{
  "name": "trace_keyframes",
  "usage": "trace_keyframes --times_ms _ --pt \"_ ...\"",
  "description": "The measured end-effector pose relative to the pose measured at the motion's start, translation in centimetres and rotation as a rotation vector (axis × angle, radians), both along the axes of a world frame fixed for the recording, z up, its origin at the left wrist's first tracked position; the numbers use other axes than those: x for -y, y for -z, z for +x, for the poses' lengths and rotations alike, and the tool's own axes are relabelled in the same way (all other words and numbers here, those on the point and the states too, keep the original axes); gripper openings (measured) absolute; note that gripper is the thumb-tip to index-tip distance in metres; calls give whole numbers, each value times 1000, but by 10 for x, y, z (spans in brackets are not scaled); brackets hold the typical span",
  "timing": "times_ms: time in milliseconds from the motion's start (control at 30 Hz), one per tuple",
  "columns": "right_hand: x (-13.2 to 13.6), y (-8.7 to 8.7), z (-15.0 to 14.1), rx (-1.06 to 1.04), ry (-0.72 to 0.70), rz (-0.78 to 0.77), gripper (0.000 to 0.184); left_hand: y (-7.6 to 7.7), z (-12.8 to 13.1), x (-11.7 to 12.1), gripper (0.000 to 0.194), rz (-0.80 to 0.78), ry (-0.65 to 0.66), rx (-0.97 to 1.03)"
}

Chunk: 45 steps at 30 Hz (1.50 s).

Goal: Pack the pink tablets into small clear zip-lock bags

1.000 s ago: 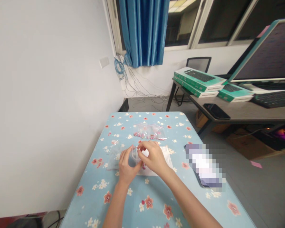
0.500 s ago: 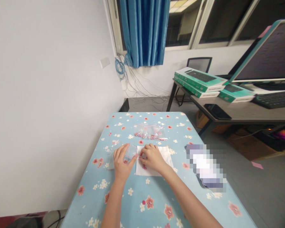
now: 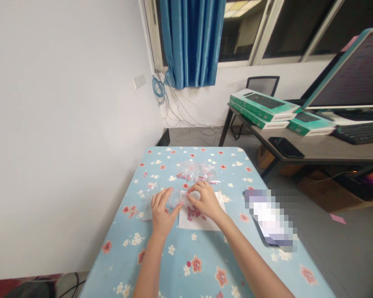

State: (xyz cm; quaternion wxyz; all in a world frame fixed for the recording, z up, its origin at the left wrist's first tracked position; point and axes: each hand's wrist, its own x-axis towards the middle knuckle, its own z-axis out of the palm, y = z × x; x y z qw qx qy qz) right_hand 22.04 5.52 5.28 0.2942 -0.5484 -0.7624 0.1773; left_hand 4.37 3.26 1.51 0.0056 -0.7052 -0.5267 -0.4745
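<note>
A white sheet (image 3: 186,224) lies on the flowered table with several small pink-red beads (image 3: 195,212) heaped on it. Above the beads is my right hand (image 3: 206,201), its thumb and index finger pinched together near the sheet's upper left part. Whatever sits in that pinch is too small to make out. To the left, my left hand (image 3: 162,213) curves its thumb and fingers around a clear plastic item (image 3: 174,198), whose exact kind I cannot tell. Behind the sheet lie clear plastic bags (image 3: 196,170) with more pink beads inside.
The blue flowered tablecloth (image 3: 168,269) bears one loose red bead (image 3: 188,264) near the front. At the right edge lies a phone (image 3: 270,219) with a blurred screen. A desk (image 3: 317,147) with keyboard boxes (image 3: 264,105) stands beyond, and a white wall (image 3: 65,136) rises at left.
My right hand has lifted slightly up and right off the beads, so the heap now shows. My left hand stays by the clear plastic item.
</note>
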Motion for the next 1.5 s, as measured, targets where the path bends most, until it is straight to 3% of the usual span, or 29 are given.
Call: trace_keyframes --times_ms 100,233,467,700,967,1233,1500 --pt "3 -17 4 -173 -18 91 8 0 2 2 45 -10 14 -1" --pt "12 -31 1 -201 -96 127 8 0 4 5 47 -43 43 -3" --pt "16 -28 -4 -150 -162 113 9 0 8 7 47 -22 98 -27" --pt "10 -34 12 -197 -113 167 10 1 6 6 48 -37 70 -2" --pt "-3 -14 35 123 -135 -38 9 0 6 5 47 -43 45 26" --pt "-3 7 19 378 -129 -147 11 0 6 4 46 -25 39 15" --pt "-1 15 11 452 -118 -155 15 1 7 4 46 -28 39 15"
